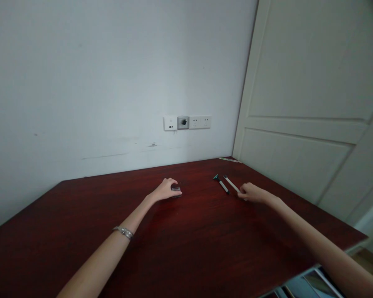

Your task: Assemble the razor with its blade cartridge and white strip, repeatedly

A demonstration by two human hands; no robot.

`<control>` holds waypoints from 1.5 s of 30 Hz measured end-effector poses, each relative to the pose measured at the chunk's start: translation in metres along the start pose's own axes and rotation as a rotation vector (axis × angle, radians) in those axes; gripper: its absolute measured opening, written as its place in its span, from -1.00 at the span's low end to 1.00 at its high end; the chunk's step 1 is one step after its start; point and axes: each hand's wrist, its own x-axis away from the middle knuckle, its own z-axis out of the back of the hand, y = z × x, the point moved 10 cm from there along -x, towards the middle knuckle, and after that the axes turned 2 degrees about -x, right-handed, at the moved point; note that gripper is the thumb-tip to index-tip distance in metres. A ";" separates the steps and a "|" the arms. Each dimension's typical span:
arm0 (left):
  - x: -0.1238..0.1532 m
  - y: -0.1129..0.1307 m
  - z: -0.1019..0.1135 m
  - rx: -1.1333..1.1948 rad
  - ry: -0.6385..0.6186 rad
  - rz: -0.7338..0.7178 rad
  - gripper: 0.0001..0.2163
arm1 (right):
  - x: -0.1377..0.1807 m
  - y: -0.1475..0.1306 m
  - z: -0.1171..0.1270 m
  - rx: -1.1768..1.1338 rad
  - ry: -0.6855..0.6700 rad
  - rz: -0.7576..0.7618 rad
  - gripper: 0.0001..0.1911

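My left hand (pixel 165 189) rests far out on the dark red wooden table (pixel 180 248), fingers curled over a small dark boxy object (pixel 176 191) with a clear edge. My right hand (pixel 251 193) lies to the right, its fingers pinched on the near end of a thin white stick-like item (pixel 231 183). Beside that item lies a razor (pixel 220 182) with a teal head and a grey handle, untouched. A metal bracelet (pixel 123 231) sits on my left wrist.
A white wall runs behind the table, with a row of sockets and a switch (pixel 187 122). A pale panelled door or cabinet (pixel 311 107) closes off the right side. A thin strip (pixel 230 159) lies at the table's far right corner.
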 end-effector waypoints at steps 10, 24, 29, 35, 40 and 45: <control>0.005 -0.004 -0.001 -0.029 -0.009 -0.011 -0.41 | -0.012 0.008 -0.010 0.015 -0.076 -0.002 -0.66; 0.009 -0.010 -0.004 -0.062 -0.034 0.003 -0.42 | -0.017 0.024 -0.014 0.057 -0.053 0.017 -0.40; 0.009 -0.014 -0.004 -0.056 -0.027 0.008 -0.48 | -0.010 0.021 -0.003 0.052 0.001 0.047 -0.43; 0.008 -0.022 -0.010 -0.019 -0.038 0.012 -0.53 | 0.002 0.006 0.007 0.044 0.057 0.099 -0.46; 0.007 -0.027 -0.011 -0.007 -0.022 0.000 -0.53 | 0.011 -0.017 0.017 0.016 0.079 0.139 -0.48; 0.003 -0.004 -0.004 -0.013 0.003 -0.063 -0.57 | 0.016 -0.052 0.031 -0.013 0.104 0.188 -0.55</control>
